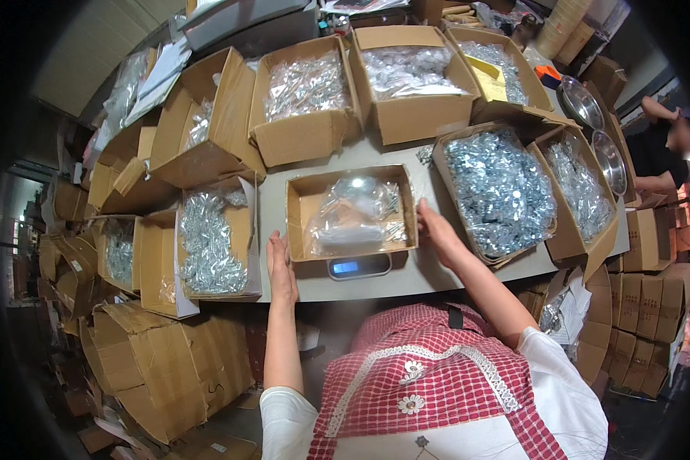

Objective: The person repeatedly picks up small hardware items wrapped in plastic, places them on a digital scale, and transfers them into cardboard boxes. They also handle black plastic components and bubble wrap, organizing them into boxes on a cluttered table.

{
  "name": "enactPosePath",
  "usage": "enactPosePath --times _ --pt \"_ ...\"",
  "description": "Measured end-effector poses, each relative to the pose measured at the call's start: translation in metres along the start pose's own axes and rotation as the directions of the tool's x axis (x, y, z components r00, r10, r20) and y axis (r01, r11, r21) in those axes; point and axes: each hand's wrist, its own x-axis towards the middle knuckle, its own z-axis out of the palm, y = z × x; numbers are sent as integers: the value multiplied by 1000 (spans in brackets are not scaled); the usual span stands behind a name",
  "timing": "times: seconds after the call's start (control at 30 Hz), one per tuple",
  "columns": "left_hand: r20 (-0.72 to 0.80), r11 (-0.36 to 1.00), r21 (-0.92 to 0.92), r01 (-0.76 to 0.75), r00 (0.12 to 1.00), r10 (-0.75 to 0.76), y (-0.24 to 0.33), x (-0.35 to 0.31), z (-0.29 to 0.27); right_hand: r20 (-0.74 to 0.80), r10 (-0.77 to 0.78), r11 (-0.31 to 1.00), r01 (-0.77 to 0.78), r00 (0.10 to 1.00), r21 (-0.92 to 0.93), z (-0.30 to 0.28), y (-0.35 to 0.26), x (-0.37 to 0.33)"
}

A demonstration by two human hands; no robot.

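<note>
Head view had a small cardboard box (300,218) sitting over a scale (360,267), lit blue display poking out in front, near the edge of a pale table (429,280). Inside that box was a clear plastic bag (353,218). Hands were well apart, one on each side, neither clamped on anything: left hand (282,268) had its fingers stretched out just beside the left wall, right hand (437,230) had its fingertips right by the right wall. Honestly couldn't tell if either was actually touching. Other boxes crowded around, with silvery parts (211,249) to the left, a heap of shiny bits (502,192) to the right and clear packets (307,84) in back.
</note>
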Motion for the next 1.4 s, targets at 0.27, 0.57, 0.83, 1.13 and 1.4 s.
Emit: enactPosePath --times 0.27,0.57,0.83,1.13,1.4 --pt "-148 979 -122 -161 979 142 68 -56 80 249 -147 987 158 957 -22 -28 -49 -50" --pt "275 948 -261 -183 927 255 87 -70 265 194 -334 930 290 922 225 -198 -143 -152" --pt "549 896 111 -430 778 305 19 -66 427 -341 -365 740 493 866 458 -354 -126 -224" --pt "764 181 519 -835 548 339 -32 -61 462 -851 -383 684 729 360 1 -542 -149 -240" --pt "729 178 572 -801 596 338 -31 -66 471 -859 -511 756 472 -8 -454 -681 -153 -182"
